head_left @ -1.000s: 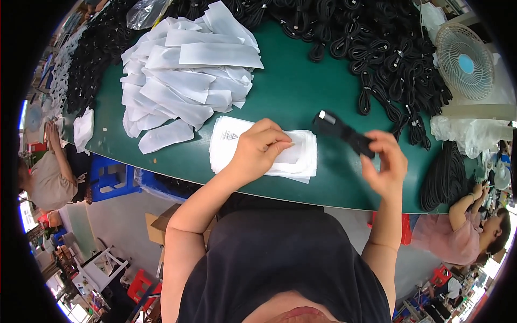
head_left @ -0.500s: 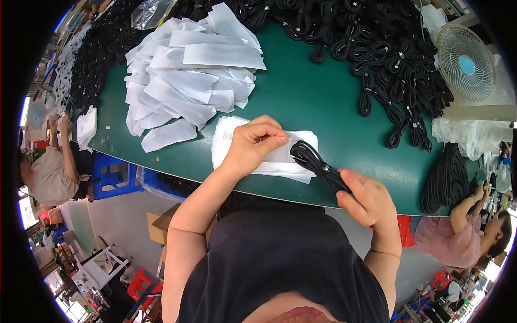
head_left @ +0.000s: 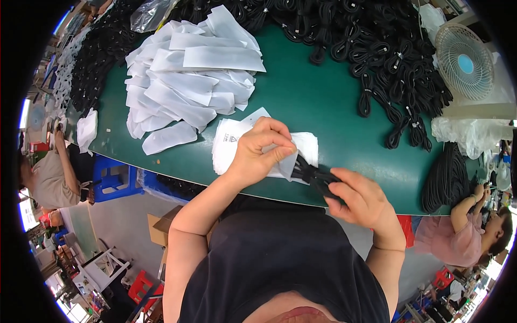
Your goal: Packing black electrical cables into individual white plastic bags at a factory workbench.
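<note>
My left hand (head_left: pixel 264 149) pinches the edge of a thin whitish bag (head_left: pixel 287 167) above a stack of flat white bags (head_left: pixel 223 141). In my right hand (head_left: pixel 358 196) is a coiled black cable (head_left: pixel 318 178), tied at its middle and slightly blurred. The coil's far end lies at the mouth of the pinched bag and appears to be partly inside it. Beyond my left hand a heap of white sleeves (head_left: pixel 188 81) covers part of the green table.
Many coiled black cables (head_left: pixel 377 54) are piled at the back right, near a fan (head_left: pixel 466 63). A larger black cable bundle (head_left: pixel 446 180) hangs over the right table edge. Co-workers sit at the left (head_left: pixel 51 175) and right (head_left: pixel 452 237). A blue stool (head_left: pixel 110 180) stands at the left.
My right hand has moved slightly left with the cable, whose end has come into the bag's mouth. My left hand has lifted the bag off the stack a little and shifted slightly right.
</note>
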### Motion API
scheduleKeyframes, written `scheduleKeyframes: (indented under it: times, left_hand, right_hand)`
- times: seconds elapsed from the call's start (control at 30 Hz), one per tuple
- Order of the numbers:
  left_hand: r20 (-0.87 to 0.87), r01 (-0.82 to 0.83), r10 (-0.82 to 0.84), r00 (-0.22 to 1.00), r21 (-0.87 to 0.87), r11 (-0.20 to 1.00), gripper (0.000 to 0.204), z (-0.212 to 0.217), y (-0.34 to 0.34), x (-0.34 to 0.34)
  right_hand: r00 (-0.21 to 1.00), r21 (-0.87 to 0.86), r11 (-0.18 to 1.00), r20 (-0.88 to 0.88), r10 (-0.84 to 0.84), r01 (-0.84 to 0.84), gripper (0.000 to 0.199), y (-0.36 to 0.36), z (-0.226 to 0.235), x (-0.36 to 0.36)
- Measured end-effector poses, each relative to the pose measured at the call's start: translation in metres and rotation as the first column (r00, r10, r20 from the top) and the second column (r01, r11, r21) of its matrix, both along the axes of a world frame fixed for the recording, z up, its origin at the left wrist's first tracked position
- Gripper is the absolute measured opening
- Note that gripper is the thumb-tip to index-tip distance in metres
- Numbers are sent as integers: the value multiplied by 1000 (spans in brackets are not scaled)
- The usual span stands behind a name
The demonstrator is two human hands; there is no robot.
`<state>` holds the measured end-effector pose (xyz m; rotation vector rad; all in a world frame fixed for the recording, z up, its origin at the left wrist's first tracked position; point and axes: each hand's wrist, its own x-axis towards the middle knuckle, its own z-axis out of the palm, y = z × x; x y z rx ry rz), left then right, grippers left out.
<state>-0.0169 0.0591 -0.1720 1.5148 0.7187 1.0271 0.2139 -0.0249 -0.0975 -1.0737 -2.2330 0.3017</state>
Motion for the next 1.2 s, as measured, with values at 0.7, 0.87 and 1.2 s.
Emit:
scheduleKeyframes:
  times: [0.7, 0.87, 1.2]
  left_hand:
    - [507, -368, 449, 736, -257, 894, 11, 55, 82, -4]
    - [385, -792, 765, 516, -125, 598, 12, 57, 77, -20]
    - [-596, 232, 120, 794, 479, 847, 18, -3, 5, 5]
  right_hand:
    - [715, 224, 760, 258, -650, 610, 46, 194, -89, -11]
    - [602, 275, 696, 358, -714, 663, 44, 198, -107, -14]
    - [819, -258, 801, -59, -571, 540, 19, 83, -58, 25]
